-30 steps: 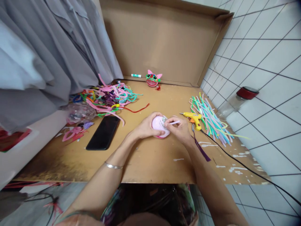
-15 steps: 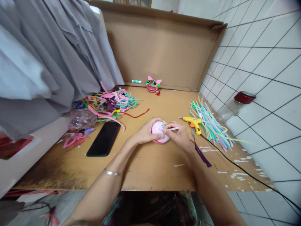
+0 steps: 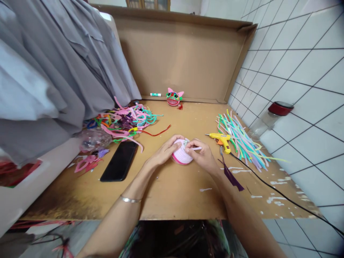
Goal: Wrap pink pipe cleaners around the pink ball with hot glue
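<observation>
Between my hands is a small round piece wound in pale pink pipe cleaner, with a darker pink band along its lower edge. My left hand wraps its left side, the thumb lying over the top. On the right, my right hand pinches the loose end of the pale pipe cleaner against the piece. A small greyish patch shows at the top, partly hidden by fingers. A yellow glue gun lies to the right of my right hand, with a dark purple tassel below it.
Pipe cleaners lie in a bundle at right, near a red-lidded jar. Tangled pipe cleaners and a black phone are at left. A colourful animal head and glue stick sit by the cardboard. The glue gun's cord crosses the right side.
My left thumb has moved up from the front of the wound piece to its top, uncovering more of the rows and the dark pink band. My right hand keeps its pinch.
</observation>
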`<state>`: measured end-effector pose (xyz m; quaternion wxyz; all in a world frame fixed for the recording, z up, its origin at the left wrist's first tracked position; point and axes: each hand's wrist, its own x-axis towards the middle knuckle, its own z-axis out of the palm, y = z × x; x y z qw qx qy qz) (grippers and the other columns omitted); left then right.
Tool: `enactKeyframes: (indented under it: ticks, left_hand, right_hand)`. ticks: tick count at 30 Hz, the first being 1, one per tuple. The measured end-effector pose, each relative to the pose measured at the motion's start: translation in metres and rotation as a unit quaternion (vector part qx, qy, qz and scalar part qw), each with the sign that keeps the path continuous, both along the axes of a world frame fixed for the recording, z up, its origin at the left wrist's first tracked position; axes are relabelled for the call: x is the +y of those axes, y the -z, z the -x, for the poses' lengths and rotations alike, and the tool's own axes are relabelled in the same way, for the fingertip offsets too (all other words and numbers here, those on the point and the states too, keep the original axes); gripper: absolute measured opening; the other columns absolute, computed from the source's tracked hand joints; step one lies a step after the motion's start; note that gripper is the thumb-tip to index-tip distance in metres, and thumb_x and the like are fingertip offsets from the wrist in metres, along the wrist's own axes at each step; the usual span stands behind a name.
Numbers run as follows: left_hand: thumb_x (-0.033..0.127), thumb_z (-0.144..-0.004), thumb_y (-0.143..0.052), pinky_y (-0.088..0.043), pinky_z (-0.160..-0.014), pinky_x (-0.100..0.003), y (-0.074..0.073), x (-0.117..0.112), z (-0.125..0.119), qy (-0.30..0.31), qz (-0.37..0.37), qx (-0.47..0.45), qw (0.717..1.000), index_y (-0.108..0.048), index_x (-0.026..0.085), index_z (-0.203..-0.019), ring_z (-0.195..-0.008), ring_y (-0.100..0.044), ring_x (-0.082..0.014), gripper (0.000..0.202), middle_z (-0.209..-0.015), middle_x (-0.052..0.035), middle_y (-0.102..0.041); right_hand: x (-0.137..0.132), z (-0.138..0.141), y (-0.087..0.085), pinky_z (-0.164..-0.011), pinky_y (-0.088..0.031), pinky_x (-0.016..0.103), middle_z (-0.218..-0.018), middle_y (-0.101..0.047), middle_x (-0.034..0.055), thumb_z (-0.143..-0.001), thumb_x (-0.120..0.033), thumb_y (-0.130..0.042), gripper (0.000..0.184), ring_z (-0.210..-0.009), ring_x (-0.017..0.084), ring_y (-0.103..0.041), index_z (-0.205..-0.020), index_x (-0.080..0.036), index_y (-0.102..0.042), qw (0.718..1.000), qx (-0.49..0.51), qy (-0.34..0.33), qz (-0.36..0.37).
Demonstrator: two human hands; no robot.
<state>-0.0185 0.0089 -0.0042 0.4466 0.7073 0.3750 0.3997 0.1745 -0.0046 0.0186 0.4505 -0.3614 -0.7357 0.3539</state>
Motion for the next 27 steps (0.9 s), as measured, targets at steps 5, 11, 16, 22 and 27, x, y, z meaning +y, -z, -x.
enactKeyframes:
  ticks: [5,11,16,22,27]
  left_hand:
    - [0.052,-0.091,-0.048,-0.044,-0.093,-0.033,-0.0015,-0.0004,-0.0009,-0.006,0.0,-0.005,1.0,-0.052,0.02,-0.121,-0.106,-0.057,-0.0221,0.044,-0.12,-0.0076,-0.062]
    - [0.052,-0.091,-0.049,-0.044,-0.096,-0.034,-0.0055,-0.0029,-0.002,-0.011,0.003,-0.007,1.0,-0.054,0.019,-0.121,-0.108,-0.058,-0.0219,0.044,-0.121,-0.0082,-0.062]
    - [0.053,-0.089,-0.052,-0.044,-0.097,-0.034,-0.0073,-0.0034,-0.0037,-0.016,0.004,-0.014,1.0,-0.055,0.019,-0.119,-0.109,-0.057,-0.0226,0.045,-0.119,-0.008,-0.064]
    - [0.048,-0.087,-0.055,-0.044,-0.099,-0.035,-0.0071,-0.0027,-0.0055,-0.027,0.004,-0.019,0.999,-0.055,0.019,-0.116,-0.11,-0.057,-0.0227,0.041,-0.117,-0.0078,-0.064]
    - [0.046,-0.087,-0.056,-0.043,-0.098,-0.034,-0.0056,-0.0018,-0.0066,-0.027,0.016,-0.034,0.999,-0.055,0.018,-0.114,-0.109,-0.057,-0.0215,0.039,-0.117,-0.0076,-0.063]
  right_hand:
    - [-0.0004,0.0009,-0.0003,-0.066,-0.043,0.027,-0.074,-0.059,0.0005,-0.08,-0.03,-0.062,0.012,-0.07,0.014,-0.054,-0.074,-0.02,-0.062,1.0,0.005,0.0,0.009]
    - [-0.0002,0.0016,0.0002,-0.066,-0.043,0.027,-0.075,-0.059,0.0008,-0.08,-0.032,-0.062,0.013,-0.071,0.015,-0.055,-0.074,-0.02,-0.062,1.0,0.008,0.0,0.006]
    - [0.0,0.0014,0.0,-0.066,-0.042,0.028,-0.075,-0.059,0.0009,-0.079,-0.031,-0.061,0.013,-0.07,0.015,-0.055,-0.074,-0.02,-0.062,1.0,0.006,0.002,0.003]
    - [-0.0008,0.001,-0.0002,-0.069,-0.043,0.028,-0.075,-0.061,0.0007,-0.081,-0.031,-0.062,0.013,-0.072,0.015,-0.055,-0.074,-0.02,-0.063,1.0,0.001,-0.004,-0.007]
    - [-0.0011,0.0016,0.0003,-0.068,-0.043,0.028,-0.076,-0.061,0.0009,-0.08,-0.03,-0.062,0.012,-0.072,0.015,-0.056,-0.074,-0.02,-0.064,1.0,0.009,-0.005,-0.007]
